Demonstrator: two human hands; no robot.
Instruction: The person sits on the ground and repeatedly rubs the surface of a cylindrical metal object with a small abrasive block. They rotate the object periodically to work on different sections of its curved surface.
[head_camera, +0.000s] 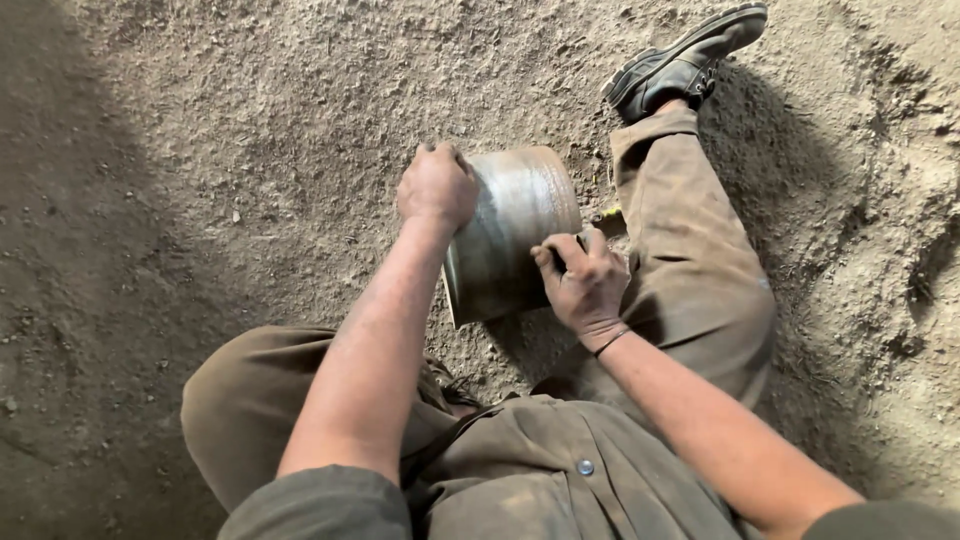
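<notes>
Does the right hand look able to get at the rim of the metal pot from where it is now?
Probably yes: the right hand already rests on the metal pot near its rim, with nothing between; the left hand grips the far end.

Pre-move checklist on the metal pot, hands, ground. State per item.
1. Left hand on the metal pot, gripping its far edge: ok.
2. Right hand pressed on the pot's near side: ok.
3. Pot tilted on its side on the sandy ground, between the legs: ok.
4. Pot's inside: cannot tell, faces away.
5. Anything held in the right hand's fingers: cannot tell.
6. Boot apart from the pot: ok.
</notes>
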